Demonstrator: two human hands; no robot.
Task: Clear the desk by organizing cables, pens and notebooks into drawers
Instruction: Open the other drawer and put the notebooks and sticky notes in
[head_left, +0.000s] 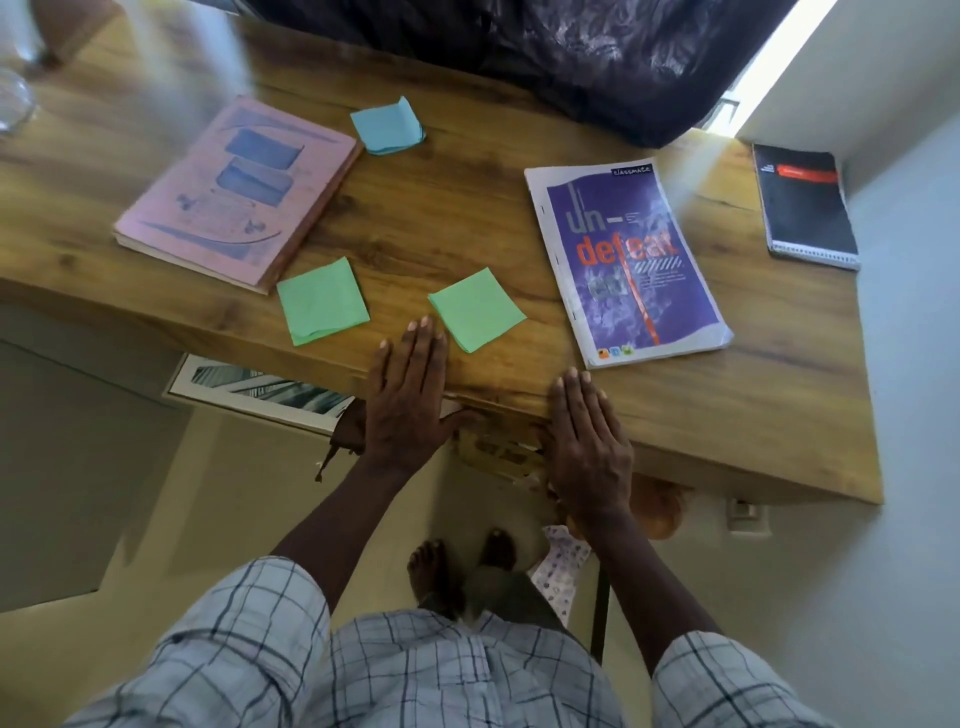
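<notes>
On the wooden desk (415, 223) lie a pink notebook (239, 192) at the left, a purple notebook (628, 260) at the right and a black spiral notebook (805, 205) at the far right. Two green sticky-note pads (322, 301) (475, 309) sit near the front edge, and a blue pad (387, 126) lies further back. My left hand (410, 389) rests flat on the desk's front edge, fingers straight. My right hand (587, 441) lies flat over the same edge, beside the purple notebook. Between them, under the edge, a drawer front (498, 449) shows.
A dark patterned cloth (571, 57) hangs over the desk's far edge. Glassware (15, 101) stands at the far left corner. A framed picture (260, 392) leans below the desk at the left. My bare feet (462, 566) stand on the tiled floor.
</notes>
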